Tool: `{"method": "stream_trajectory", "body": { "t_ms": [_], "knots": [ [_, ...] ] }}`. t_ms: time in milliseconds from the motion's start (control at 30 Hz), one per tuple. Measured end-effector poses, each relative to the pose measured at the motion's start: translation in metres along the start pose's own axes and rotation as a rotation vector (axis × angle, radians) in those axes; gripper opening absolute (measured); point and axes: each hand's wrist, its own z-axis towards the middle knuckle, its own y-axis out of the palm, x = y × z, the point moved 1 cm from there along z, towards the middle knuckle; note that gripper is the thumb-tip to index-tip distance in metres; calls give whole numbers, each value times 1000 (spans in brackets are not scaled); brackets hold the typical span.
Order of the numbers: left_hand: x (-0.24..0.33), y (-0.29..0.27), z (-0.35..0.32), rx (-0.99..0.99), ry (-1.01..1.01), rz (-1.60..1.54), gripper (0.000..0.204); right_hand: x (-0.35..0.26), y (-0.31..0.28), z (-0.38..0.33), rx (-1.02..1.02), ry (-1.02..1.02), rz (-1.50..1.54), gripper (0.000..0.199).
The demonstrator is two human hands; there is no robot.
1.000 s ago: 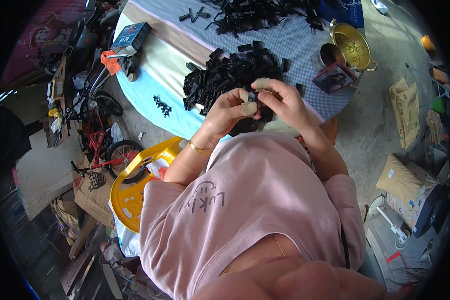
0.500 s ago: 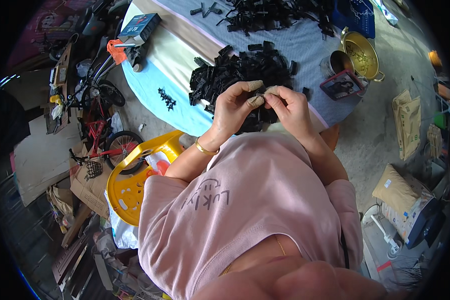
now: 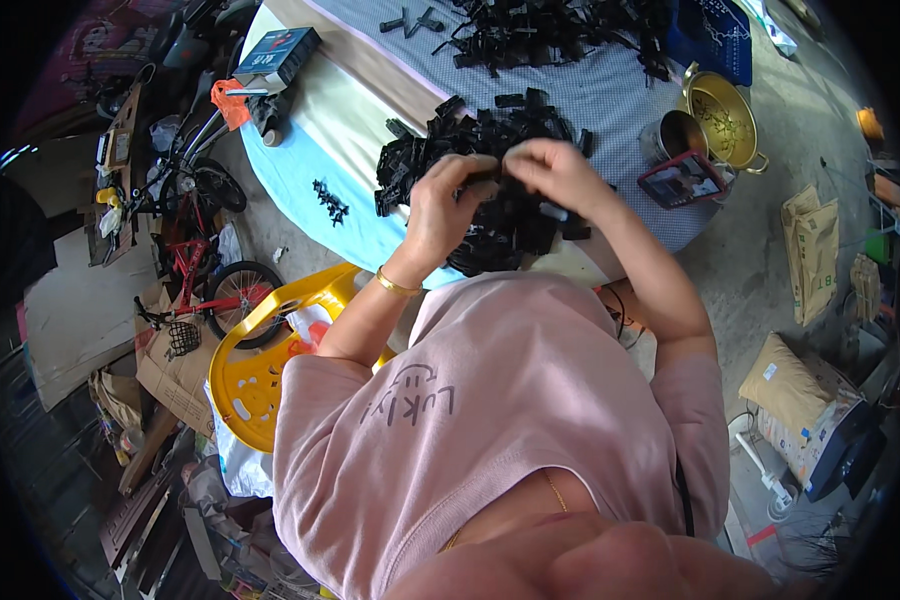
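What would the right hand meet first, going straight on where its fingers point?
The right hand would probably meet the left hand first, at its fingertips, above the pile of black plastic parts; relative depth is unclear.

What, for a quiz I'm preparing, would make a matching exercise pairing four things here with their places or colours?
1. Bracelet
2. Chair
3. Two-handled pot
4. Nearer heap of black parts

A. Yellow
B. Beneath the left hand and right hand
C. Around the left wrist
D. To the heap's right

Pairs: 1-C, 2-A, 3-D, 4-B
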Motion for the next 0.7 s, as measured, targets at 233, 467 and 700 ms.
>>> {"method": "stream_trajectory", "body": {
  "t_ms": [233, 467, 700],
  "knots": [
    [-55, -10, -5, 122, -162, 152, 27, 38, -73, 115, 529, 119, -977, 40],
    [-73, -12, -7, 103, -351, 16, 19, 82, -103, 149, 514, 179, -1229, 24],
    [-88, -19, -3, 79, -348, -115, 22, 55, -60, 87, 629, -214, -830, 17]
  ]
}}
